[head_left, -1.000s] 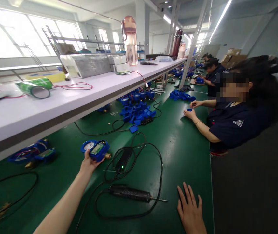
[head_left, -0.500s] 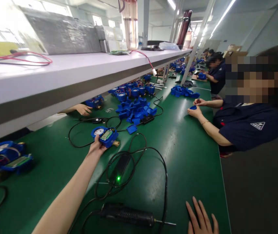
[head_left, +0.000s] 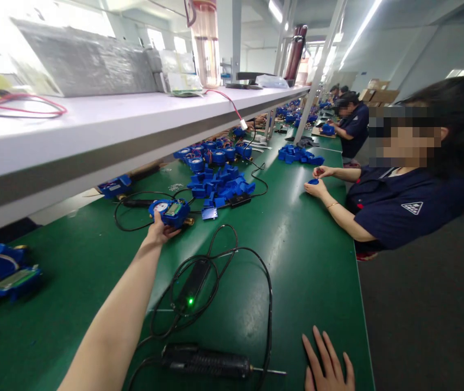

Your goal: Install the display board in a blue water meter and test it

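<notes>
With my arm stretched across the bench, my left hand (head_left: 161,227) grips a blue water meter (head_left: 170,212), thumb on its near side. The meter has a round white dial, a small display on a green board and a brass pipe end facing right. My right hand (head_left: 328,361) rests flat near the bench's right edge, fingers spread, holding nothing. Left of it lies a black electric screwdriver (head_left: 205,361) with its bit pointing right. A black power adapter (head_left: 194,282) with a lit green light sits among looped cable between my arm and the right hand.
Blue plastic parts (head_left: 220,183) are heaped beyond the meter, with more meters (head_left: 218,156) behind. Another meter (head_left: 1,269) stands at left. A white shelf (head_left: 105,111) overhangs the green bench (head_left: 297,260). A co-worker (head_left: 399,203) at right holds a small blue part (head_left: 312,182).
The view has shifted slightly. Across the bench, another person's hand has left view and the blue meter there has moved left. My left hand keeps its hold; my right hand stays flat.
</notes>
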`<state>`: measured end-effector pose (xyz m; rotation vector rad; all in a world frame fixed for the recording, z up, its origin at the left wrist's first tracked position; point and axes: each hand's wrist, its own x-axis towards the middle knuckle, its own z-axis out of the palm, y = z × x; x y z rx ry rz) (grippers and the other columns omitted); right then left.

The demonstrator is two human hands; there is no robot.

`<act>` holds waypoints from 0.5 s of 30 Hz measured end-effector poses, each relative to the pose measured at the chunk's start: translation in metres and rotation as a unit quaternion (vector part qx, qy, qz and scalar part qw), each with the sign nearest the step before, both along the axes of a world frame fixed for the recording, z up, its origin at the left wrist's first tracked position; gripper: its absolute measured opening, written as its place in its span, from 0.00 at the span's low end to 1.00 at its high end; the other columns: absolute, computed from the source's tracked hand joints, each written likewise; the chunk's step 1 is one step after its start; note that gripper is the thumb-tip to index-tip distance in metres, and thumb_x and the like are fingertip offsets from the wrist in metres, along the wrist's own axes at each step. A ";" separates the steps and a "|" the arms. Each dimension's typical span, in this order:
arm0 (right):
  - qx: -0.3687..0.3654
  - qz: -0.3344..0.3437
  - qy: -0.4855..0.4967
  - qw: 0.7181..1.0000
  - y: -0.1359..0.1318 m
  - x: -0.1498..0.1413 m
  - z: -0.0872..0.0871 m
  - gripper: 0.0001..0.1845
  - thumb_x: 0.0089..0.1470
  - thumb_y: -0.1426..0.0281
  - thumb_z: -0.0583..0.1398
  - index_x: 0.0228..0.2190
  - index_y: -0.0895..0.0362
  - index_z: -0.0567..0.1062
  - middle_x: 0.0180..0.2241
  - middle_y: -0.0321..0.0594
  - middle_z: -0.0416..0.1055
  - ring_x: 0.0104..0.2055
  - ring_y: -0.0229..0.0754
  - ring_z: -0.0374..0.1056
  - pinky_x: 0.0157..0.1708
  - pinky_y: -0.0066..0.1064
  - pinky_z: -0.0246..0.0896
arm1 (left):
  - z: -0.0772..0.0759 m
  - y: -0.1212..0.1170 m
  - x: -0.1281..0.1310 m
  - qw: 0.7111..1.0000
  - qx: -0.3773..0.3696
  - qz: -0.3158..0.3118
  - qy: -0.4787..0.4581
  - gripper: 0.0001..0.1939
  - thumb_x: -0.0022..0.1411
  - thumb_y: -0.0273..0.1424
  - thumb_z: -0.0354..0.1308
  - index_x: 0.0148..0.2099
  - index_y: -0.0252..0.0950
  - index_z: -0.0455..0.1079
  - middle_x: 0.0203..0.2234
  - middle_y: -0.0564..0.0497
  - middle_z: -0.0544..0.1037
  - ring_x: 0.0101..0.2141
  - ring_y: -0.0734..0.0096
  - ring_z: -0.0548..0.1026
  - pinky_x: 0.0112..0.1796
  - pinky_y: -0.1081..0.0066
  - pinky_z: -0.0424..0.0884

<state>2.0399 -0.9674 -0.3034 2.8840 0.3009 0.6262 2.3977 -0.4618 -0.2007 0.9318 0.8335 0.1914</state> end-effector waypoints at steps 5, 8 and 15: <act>0.068 -0.026 0.034 0.997 0.011 -0.004 0.016 0.28 0.61 0.65 0.49 0.60 0.53 0.71 0.68 0.48 0.57 0.68 0.59 0.55 0.64 0.62 0.43 | 0.018 -0.004 -0.081 0.998 0.032 -0.013 0.053 0.23 0.69 0.41 0.57 0.61 0.36 0.65 0.54 0.42 0.73 0.48 0.57 0.76 0.46 0.53 0.77; 0.097 -0.057 0.078 0.991 0.017 -0.007 0.025 0.28 0.63 0.66 0.46 0.60 0.54 0.72 0.68 0.47 0.56 0.70 0.57 0.52 0.66 0.61 0.39 | 0.033 -0.011 -0.155 0.995 0.062 -0.039 0.064 0.21 0.69 0.40 0.57 0.59 0.36 0.66 0.52 0.43 0.74 0.46 0.59 0.77 0.45 0.55 0.77; 0.106 -0.077 0.108 0.985 0.028 -0.015 0.045 0.28 0.65 0.69 0.44 0.62 0.56 0.69 0.69 0.50 0.53 0.71 0.57 0.49 0.67 0.61 0.36 | 0.063 -0.033 -0.384 0.972 0.190 -0.131 0.051 0.19 0.68 0.42 0.58 0.53 0.34 0.71 0.46 0.45 0.79 0.43 0.61 0.79 0.45 0.55 0.77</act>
